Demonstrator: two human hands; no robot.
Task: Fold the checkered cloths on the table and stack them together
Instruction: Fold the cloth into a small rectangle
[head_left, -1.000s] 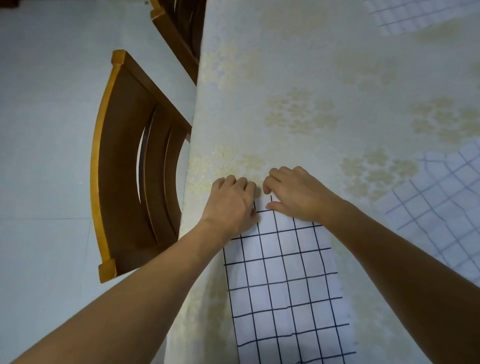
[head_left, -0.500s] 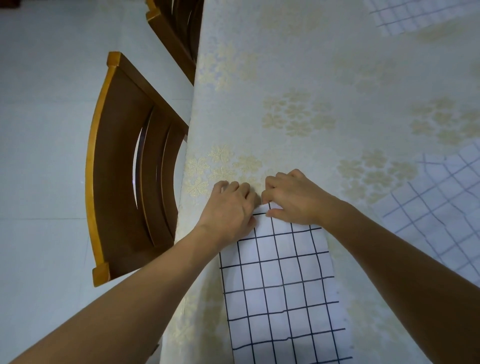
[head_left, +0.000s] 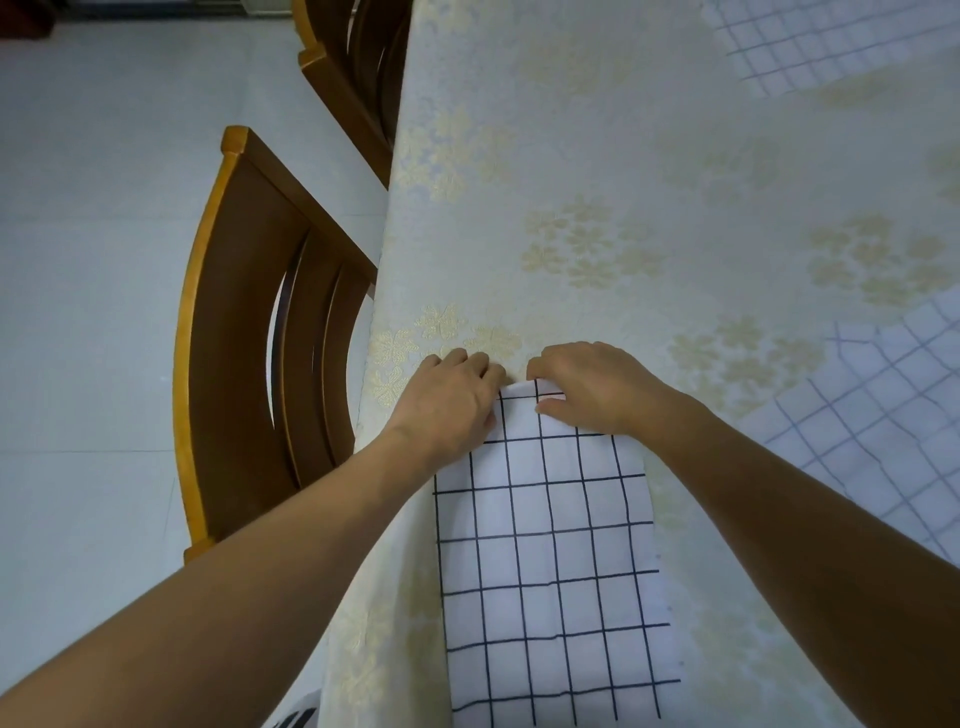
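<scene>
Left grip (head_left: 451, 402): fingers curled, pinching far edge of checkered cloth (head_left: 550, 545).
Right grip (head_left: 592, 387): same edge, fingers curled, thumb on top.
Cloth: flat on counter (head_left: 623, 182).

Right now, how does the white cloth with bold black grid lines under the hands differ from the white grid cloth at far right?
The near cloth is a narrow flat strip; the right cloth lies rumpled. The near cloth's lines are crisp black; the right cloth's look fainter. The left hand and right hand grip the near cloth; the right cloth lies untouched. Both are white checks.
</scene>
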